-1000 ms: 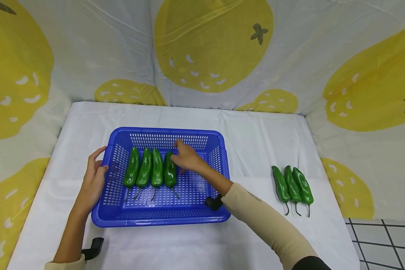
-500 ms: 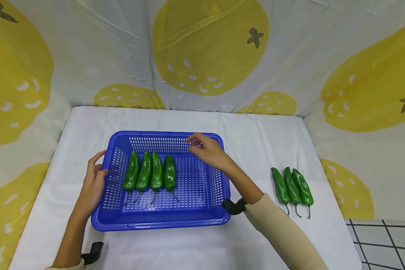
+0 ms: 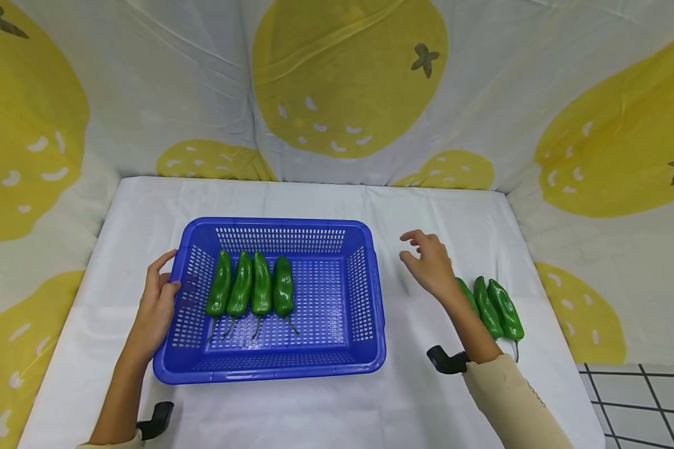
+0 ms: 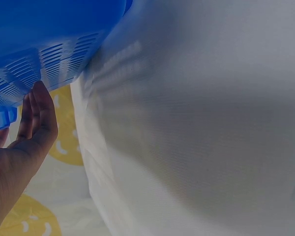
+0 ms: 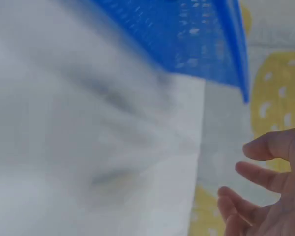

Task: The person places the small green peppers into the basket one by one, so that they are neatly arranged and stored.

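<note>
We see that the left hand (image 3: 156, 305) grips the blue basket (image 3: 269, 375) at its left rim, with fingers on the outer wall. Inside the basket, in its left part, four green peppers (image 3: 261, 284) lie side by side. To the right of the basket we find the right hand (image 3: 429, 260), empty, its fingers loosely bent; farther right, three other peppers (image 3: 487, 308) lie together.
</note>
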Action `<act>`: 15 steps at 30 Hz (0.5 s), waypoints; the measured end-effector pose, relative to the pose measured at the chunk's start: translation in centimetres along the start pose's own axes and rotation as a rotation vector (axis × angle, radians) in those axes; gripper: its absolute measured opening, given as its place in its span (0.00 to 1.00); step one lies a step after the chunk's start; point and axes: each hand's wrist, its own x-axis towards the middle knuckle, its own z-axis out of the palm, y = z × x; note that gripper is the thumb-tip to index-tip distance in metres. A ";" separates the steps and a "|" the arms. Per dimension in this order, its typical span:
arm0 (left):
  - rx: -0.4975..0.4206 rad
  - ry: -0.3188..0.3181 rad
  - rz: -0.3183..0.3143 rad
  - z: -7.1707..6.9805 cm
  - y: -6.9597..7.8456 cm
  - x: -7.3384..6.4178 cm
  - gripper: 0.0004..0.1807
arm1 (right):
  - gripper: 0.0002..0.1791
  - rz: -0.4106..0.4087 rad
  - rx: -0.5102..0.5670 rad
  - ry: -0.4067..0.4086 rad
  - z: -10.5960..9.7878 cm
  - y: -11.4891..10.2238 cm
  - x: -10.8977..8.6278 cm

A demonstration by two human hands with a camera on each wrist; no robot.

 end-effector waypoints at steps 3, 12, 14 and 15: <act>-0.001 0.000 0.000 0.0 0.0 0.0 0.31 | 0.20 0.056 -0.044 0.002 -0.5 2.3 -0.9; -0.004 0.002 0.007 0.0 -0.2 0.0 0.31 | 0.25 0.159 -0.093 0.043 -1.4 6.8 -3.2; -0.003 0.002 0.011 0.0 -0.2 0.0 0.31 | 0.27 0.187 -0.118 0.051 -1.6 7.4 -3.7; -0.003 0.002 0.013 0.0 -0.2 0.0 0.31 | 0.28 0.199 -0.131 0.055 -1.7 7.7 -3.9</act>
